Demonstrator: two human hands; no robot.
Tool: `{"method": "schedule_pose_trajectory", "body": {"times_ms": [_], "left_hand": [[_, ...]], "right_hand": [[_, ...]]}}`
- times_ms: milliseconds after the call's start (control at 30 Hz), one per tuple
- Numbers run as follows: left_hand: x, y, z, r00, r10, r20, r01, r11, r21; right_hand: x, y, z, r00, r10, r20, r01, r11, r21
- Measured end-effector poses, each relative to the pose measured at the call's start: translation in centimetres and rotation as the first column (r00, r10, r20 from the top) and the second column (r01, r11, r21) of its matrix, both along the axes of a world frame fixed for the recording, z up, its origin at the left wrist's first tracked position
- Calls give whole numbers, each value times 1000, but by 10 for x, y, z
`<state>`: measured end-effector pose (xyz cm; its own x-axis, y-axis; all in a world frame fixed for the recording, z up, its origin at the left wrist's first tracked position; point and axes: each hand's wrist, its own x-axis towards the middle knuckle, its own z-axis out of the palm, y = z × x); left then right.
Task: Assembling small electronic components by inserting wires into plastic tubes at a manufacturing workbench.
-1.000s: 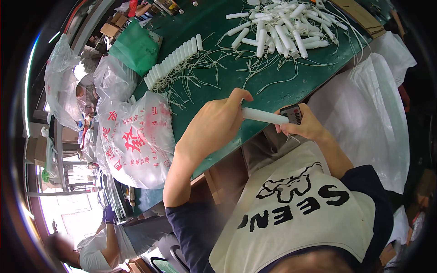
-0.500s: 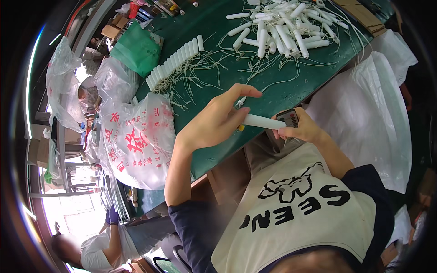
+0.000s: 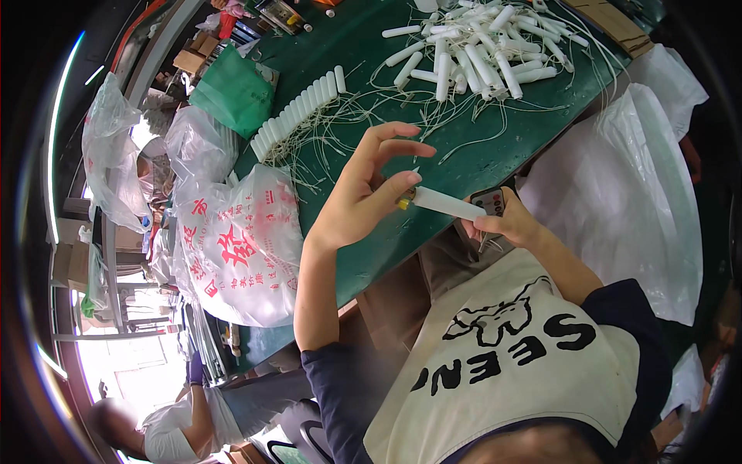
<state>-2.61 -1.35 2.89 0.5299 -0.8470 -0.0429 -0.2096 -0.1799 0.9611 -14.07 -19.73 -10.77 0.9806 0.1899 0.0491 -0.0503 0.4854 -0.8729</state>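
My right hand (image 3: 506, 220) is closed around a white cylindrical tube (image 3: 448, 205) and a small dark device with red and light buttons (image 3: 489, 202). Thin pale wire ends stick out below its fingers. At the tube's other end is my left hand (image 3: 363, 189), index and middle fingers raised and curved, apart from the thumb. By that thumb sits a small piece with a yellow part (image 3: 403, 203), seemingly held by the left hand. The lower fingers are hidden, so its full shape cannot be made out.
On the green table (image 3: 340, 267), a heap of white wired tubes (image 3: 483, 58) lies at the far right. A row of similar tubes (image 3: 297, 112) lies at left, beside a green bag (image 3: 234, 91) and a printed plastic bag (image 3: 239, 247). Another person (image 3: 182, 425) is at lower left.
My left hand has risen slightly, its middle finger now showing apart from the index finger. The tube's left end and the yellow piece have moved up too. My right hand has barely moved.
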Motion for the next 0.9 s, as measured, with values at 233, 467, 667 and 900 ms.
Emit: {"method": "schedule_pose_trajectory", "body": {"times_ms": [233,467,667,900], "left_hand": [[-1,-6,-10,968,-128,213,127,992,19],[-1,-3,2,992,54,115,-45,996,-78],[-8,-13,-3,959,82,273,-67,996,-63],[-18,-19,-1,698,-114,706,23,990,138]], "right_hand": [[1,3,-4,1000,6,24,-6,1000,6],[1,0,-11,999,31,33,-33,997,65],[0,0,-9,998,35,46,-39,996,76],[0,3,-9,998,12,60,-15,999,45]]}}
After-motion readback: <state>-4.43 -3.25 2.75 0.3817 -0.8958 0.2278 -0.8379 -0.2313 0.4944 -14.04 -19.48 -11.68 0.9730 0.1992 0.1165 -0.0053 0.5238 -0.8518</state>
